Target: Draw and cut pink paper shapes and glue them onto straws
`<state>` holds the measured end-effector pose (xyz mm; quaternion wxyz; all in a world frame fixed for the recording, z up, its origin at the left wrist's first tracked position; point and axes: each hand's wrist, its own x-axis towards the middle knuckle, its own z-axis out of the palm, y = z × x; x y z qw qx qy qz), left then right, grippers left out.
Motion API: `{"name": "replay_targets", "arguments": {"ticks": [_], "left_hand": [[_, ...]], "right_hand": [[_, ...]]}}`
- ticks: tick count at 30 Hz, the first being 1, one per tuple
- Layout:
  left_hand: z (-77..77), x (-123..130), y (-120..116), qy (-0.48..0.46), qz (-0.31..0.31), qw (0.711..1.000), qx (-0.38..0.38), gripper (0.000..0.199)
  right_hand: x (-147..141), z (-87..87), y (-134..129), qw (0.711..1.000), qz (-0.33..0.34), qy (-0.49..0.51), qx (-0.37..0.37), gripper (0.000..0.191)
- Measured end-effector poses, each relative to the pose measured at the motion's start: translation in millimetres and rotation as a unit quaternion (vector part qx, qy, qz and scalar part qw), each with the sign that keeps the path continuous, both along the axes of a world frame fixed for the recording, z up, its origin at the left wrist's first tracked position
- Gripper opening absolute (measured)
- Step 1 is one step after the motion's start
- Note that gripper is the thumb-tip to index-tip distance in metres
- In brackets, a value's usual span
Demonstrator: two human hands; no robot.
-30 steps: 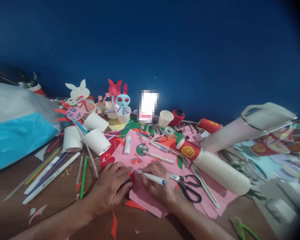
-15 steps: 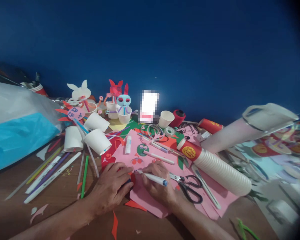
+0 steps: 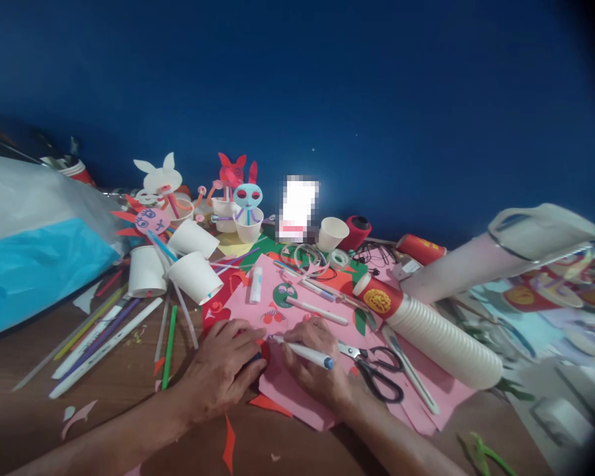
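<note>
My right hand is shut on a white marker with a blue-tipped end, its point at the edge of a red paper cutout. My left hand grips that cutout, which is mostly hidden behind my fingers. Both hands rest on a pink paper sheet with a green face and small red shapes on it. Black-handled scissors lie open just right of my right hand. A white glue stick stands out farther up the sheet.
A long stack of white paper cups lies right of the scissors. Loose cups, paper cup figures, tape, and a blurred bright rectangle stand behind. Several pens and straws lie left on the wooden table, beside a blue-and-white bag.
My hands and the marker stay in nearly the same grip. The whole scene has shifted slightly in view, with the objects sitting a little farther right.
</note>
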<state>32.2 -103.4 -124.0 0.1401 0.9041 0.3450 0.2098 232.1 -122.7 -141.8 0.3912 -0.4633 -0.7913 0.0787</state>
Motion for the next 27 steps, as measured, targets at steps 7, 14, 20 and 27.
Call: {"name": "replay_targets", "arguments": {"ticks": [7, 14, 20, 27], "left_hand": [[-1.1, -0.2, 0.7, -0.008, -0.002, 1.0, 0.002, 0.021], [-6.0, -4.5, -2.0, -0.02, 0.001, 1.0, 0.02, 0.014], [-1.4, -5.0, 0.3, -0.044, 0.004, 0.999, 0.027, 0.013], [4.1, -6.2, 4.3, -0.098, 0.002, 0.995, 0.014, 0.01]], "right_hand": [[1.6, 3.0, -0.6, 1.0, -0.004, -0.009, -0.02, 0.007], [4.0, 12.8, -3.3, 0.999, 0.027, 0.017, -0.013, 0.01], [10.3, 27.2, -8.4, 0.963, 0.026, 0.211, -0.164, 0.02], [9.5, 30.1, -12.3, 0.883, 0.072, 0.381, -0.265, 0.023]]}}
